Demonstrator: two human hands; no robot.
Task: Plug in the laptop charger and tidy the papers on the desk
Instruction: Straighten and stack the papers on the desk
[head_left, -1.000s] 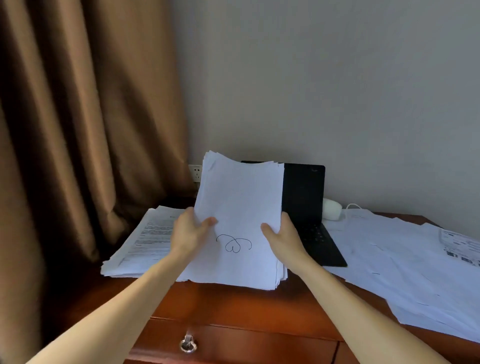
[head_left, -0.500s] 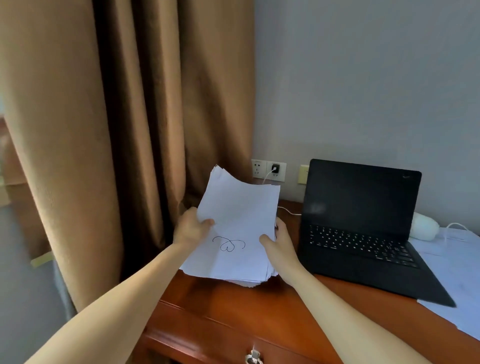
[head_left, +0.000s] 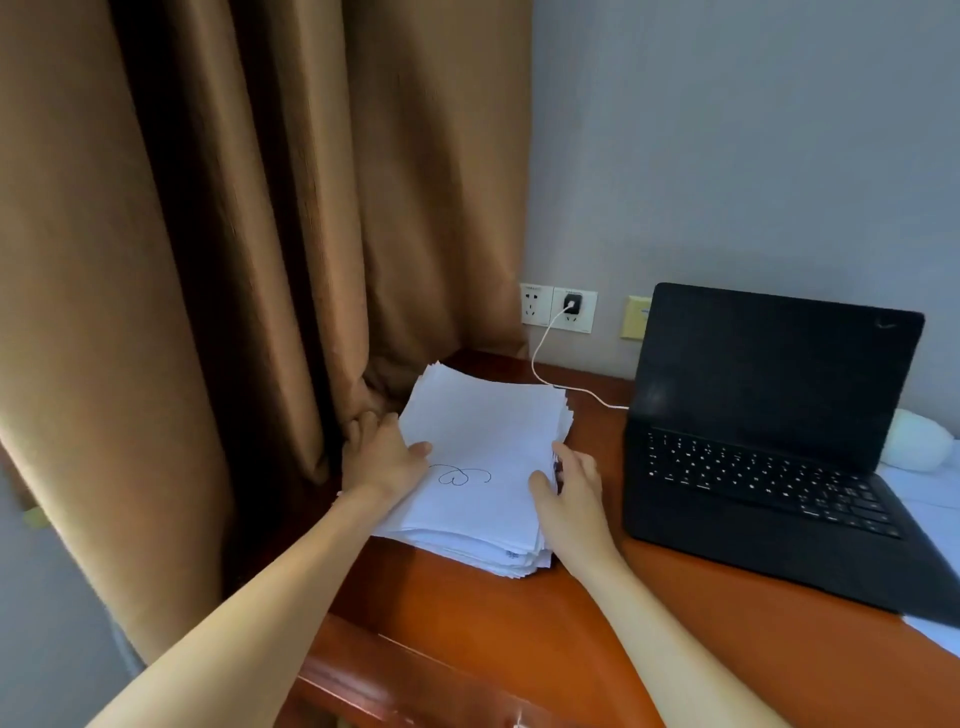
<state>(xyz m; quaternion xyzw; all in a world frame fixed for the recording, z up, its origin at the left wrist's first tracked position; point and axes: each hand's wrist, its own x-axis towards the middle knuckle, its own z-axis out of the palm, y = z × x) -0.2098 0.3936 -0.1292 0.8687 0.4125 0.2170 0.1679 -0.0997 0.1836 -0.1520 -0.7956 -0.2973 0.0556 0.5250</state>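
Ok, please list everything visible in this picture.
stack of white paper sheets: one, white, desk's left end
open black laptop: one, black, right of the stack
black charger plug: one, black, in right socket
thin white charger cable: one, white, plug to laptop's left side
white wall sockets: two, white, behind the stack
yellowish wall plate: one, pale yellow, beside the sockets
loose white paper sheets: several, white, far right
white rounded object: one, white, behind the laptop
brown fabric curtain: one, brown, left
reddish-brown wooden desk: one, reddish-brown, foreground
left hand: one, bare, holds stack's left edge
right hand: one, bare, holds stack's right edge
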